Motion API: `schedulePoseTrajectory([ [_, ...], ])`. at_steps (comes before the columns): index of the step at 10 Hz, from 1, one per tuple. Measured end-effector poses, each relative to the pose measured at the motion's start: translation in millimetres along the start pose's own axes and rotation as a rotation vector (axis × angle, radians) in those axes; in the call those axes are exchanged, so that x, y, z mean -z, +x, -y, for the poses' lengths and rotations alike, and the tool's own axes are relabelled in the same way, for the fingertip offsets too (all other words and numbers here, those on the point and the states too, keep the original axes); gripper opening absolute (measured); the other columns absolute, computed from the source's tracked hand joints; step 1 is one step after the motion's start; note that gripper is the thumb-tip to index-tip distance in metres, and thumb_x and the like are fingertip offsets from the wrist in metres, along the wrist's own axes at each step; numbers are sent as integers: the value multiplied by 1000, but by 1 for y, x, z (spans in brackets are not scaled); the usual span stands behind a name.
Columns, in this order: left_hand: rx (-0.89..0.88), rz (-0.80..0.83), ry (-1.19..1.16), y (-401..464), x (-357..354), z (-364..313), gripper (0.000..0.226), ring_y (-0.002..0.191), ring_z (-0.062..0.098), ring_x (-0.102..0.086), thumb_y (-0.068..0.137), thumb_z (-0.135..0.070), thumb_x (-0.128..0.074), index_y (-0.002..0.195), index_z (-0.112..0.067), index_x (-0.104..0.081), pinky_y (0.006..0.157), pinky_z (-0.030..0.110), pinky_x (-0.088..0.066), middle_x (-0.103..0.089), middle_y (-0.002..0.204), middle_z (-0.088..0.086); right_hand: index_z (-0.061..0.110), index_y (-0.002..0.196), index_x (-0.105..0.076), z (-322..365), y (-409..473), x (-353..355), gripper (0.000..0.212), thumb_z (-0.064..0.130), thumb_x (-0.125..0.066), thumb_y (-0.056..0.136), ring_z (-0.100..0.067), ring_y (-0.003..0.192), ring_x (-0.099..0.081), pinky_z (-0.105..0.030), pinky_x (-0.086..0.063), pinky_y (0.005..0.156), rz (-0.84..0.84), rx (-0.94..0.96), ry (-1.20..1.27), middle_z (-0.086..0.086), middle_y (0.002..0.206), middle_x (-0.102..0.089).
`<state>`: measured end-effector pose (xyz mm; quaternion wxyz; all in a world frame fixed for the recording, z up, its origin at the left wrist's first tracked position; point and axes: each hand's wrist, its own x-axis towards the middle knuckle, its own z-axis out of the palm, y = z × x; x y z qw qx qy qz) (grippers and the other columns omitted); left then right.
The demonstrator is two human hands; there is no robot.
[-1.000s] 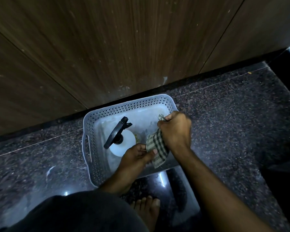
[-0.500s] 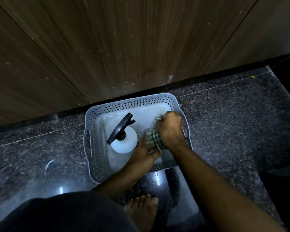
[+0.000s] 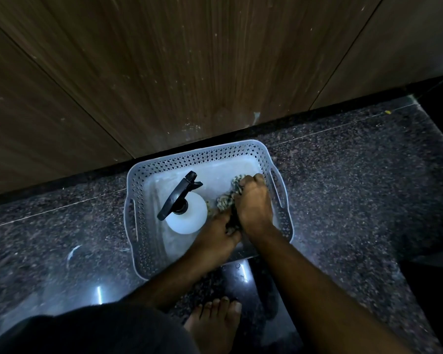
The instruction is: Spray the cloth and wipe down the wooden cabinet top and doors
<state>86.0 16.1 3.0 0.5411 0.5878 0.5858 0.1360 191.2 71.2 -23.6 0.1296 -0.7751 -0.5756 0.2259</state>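
Beneath both hands, most of the checked cloth (image 3: pixel 226 200) is covered, only a crumpled edge showing past the knuckles; the light is dim and its pattern is hard to read. The right hand (image 3: pixel 253 203) is closed over the cloth, pressing it down inside the perforated grey basket (image 3: pixel 138 226). The left hand (image 3: pixel 215 233) lies against the right one, fingers curled onto the cloth's near end (how firmly it grips cannot be told). Just left of the left hand stands the white spray bottle (image 3: pixel 187 215) with its black trigger head, untouched. Beyond the hands, past the basket's far wall, rise the wooden cabinet doors (image 3: pixel 189 72). Near the wrists a bare foot (image 3: pixel 212 325) rests on the speckled granite floor (image 3: pixel 356 187).
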Motion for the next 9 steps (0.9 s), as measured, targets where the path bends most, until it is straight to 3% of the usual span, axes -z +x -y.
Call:
schedulePoseTrajectory([
  [1, 5, -14, 20, 1, 0, 0, 41, 99, -1, -56, 94, -10, -58, 133, -19, -55, 74, -2, -37, -61, 117, -10, -1, 107, -64, 1, 1, -4, 29, -15, -52, 84, -36, 100, -61, -38, -52, 86, 3, 6, 16, -17, 119, -55],
  [2, 3, -25, 69, 2, -1, 3, 43, 108, 7, -58, 93, -13, -59, 134, -21, -54, 80, 9, -41, -61, 120, -10, -1, 102, -65, 1, 2, -6, 26, -15, -55, 83, -34, 94, -63, -37, -53, 84, 3, 6, 29, -16, 114, -56],
  [3, 7, -30, 119, 4, -1, 6, 50, 120, 14, -56, 90, -22, -60, 139, -23, -48, 95, 18, -46, -58, 132, -4, -1, 100, -67, 1, 2, -7, 26, -16, -55, 82, -33, 92, -63, -38, -54, 84, 8, 8, 38, -15, 111, -57],
  [4, -12, -1, 146, 5, 2, 5, 67, 144, 23, -35, 89, -32, -58, 151, -28, -31, 115, 41, -36, -34, 157, 3, 3, 103, -67, 0, 0, -5, 19, -4, -57, 89, -31, 96, -61, -38, -54, 85, 42, 9, 35, -12, 113, -54],
  [5, -48, -31, 235, 9, 3, 5, 73, 153, 20, 2, 96, -18, -51, 158, -20, -12, 123, 43, -19, -5, 166, 6, 7, 112, -66, -1, -7, 2, 24, 24, -56, 99, -30, 104, -56, -38, -51, 82, 13, 59, -1, -11, 117, -53],
  [6, -139, -118, 276, 11, -2, -2, 68, 152, 15, 9, 97, -14, -41, 158, -14, -11, 124, 40, -9, -2, 166, 6, 6, 111, -66, -2, -16, 16, 27, 27, -53, 100, -29, 104, -54, -38, -51, 80, -96, 178, -25, -12, 111, -55],
  [7, -159, -173, 307, 10, -9, -9, 69, 153, 15, 2, 92, -25, -29, 157, -8, -11, 125, 37, -7, -5, 165, 8, 7, 105, -67, -4, -16, 25, 28, 28, -49, 101, -25, 104, -54, -38, -51, 84, -110, 230, -48, -10, 109, -57],
  [8, -148, -237, 317, 13, -10, -10, 63, 153, 17, -5, 100, -19, -37, 157, -7, -11, 125, 33, -7, -11, 165, 9, 6, 108, -67, -5, -23, 33, 24, 24, -53, 100, -28, 103, -57, -41, -54, 84, -145, 315, -84, -12, 107, -61],
  [9, -130, -352, 243, 19, -6, -18, 57, 152, 15, -11, 105, -25, -35, 157, -10, -15, 125, 32, -11, -16, 165, 6, 0, 126, -61, -10, -23, 34, 35, 21, -53, 99, -32, 113, -58, -43, -54, 95, -194, 336, -91, -17, 119, -63],
])
